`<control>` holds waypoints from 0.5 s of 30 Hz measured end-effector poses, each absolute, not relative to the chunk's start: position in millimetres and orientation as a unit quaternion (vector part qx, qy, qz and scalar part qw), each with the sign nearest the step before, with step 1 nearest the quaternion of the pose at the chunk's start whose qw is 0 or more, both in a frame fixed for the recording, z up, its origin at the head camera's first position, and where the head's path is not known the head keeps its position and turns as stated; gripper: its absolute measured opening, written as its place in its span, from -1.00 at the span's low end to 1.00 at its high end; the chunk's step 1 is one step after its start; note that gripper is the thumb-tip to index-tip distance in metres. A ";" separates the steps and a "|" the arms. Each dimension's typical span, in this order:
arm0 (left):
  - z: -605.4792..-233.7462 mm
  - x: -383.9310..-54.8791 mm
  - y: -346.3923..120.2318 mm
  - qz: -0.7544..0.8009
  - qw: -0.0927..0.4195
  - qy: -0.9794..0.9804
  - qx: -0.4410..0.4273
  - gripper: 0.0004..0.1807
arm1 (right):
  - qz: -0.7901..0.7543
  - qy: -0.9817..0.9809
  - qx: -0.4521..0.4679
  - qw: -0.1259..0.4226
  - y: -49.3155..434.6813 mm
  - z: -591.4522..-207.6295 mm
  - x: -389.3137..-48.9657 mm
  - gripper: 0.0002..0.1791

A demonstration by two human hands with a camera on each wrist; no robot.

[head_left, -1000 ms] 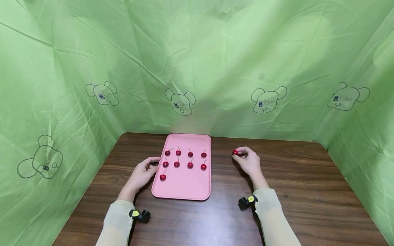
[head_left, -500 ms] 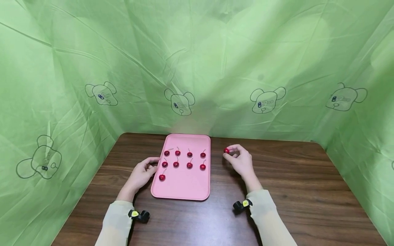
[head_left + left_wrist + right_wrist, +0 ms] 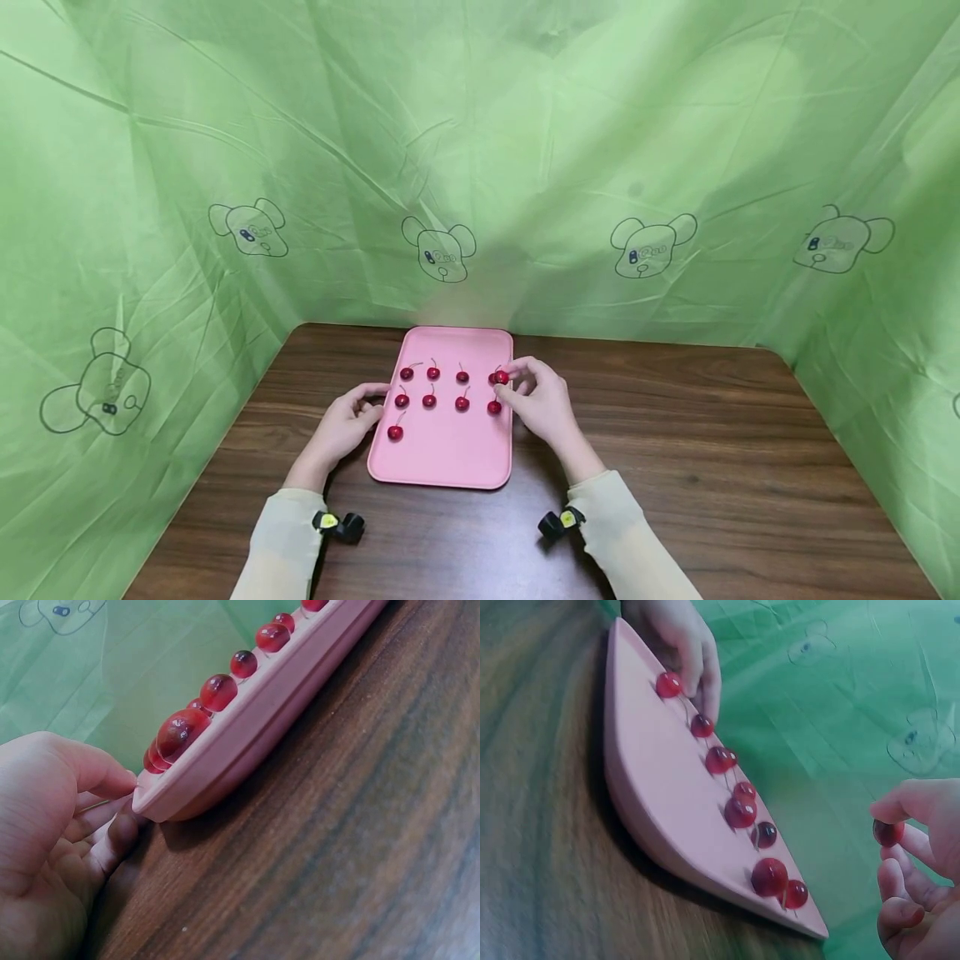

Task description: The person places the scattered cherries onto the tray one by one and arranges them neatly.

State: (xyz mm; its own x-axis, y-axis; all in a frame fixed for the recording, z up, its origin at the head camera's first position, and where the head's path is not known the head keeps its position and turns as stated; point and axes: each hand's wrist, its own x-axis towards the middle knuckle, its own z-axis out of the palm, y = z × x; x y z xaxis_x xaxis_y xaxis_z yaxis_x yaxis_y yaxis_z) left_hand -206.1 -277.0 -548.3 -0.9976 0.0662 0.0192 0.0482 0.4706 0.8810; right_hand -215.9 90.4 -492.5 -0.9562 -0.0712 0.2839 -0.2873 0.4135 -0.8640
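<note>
A pink tray point(image 3: 450, 454) bears several red cherries with stems, set in two rows of several, with a single cherry point(image 3: 395, 433) in front at the left. Between thumb and fingertips, my right hand point(image 3: 542, 402) pinches another cherry point(image 3: 502, 377), over the tray's right side; in the head view it overlaps a cherry of the back row. The right wrist view shows this cherry point(image 3: 888, 832) held up off the tray. At the left edge, my left hand point(image 3: 347, 427) grips the rim, thumb and fingers around it in the left wrist view point(image 3: 56, 817).
The tray lies on a dark brown wooden table point(image 3: 675, 467), near its back edge. Green cloth point(image 3: 570, 125) with printed bear heads surrounds the table at the back and sides. Black cameras point(image 3: 553, 525) sit on both wrists.
My right hand has moved left with the cherry, from the table right of the tray to above the tray's right side. The left hand and the tray's cherries stay in place.
</note>
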 end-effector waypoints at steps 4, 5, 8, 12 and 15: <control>-548.1 -205.9 -275.9 0.518 0.010 0.855 0.035 -0.61 | 0.533 -0.831 0.118 0.103 83.7 -490.6 -212.2 -0.72; -548.2 -205.8 -275.8 0.518 0.010 0.855 0.035 -0.61 | 0.534 -0.831 0.117 0.101 81.8 -490.5 -211.4 -0.72; -548.3 -205.6 -275.9 0.517 0.009 0.855 0.033 -0.61 | 0.539 -0.829 0.116 0.089 74.7 -491.7 -209.5 -0.72; -548.6 -205.6 -276.6 0.514 0.008 0.857 0.031 -0.61 | 0.550 -0.822 0.125 0.073 60.6 -491.4 -205.5 -0.72; -548.0 -206.0 -276.8 0.512 0.007 0.859 0.032 -0.61 | 0.553 -0.819 0.135 0.068 48.5 -489.7 -202.5 -0.72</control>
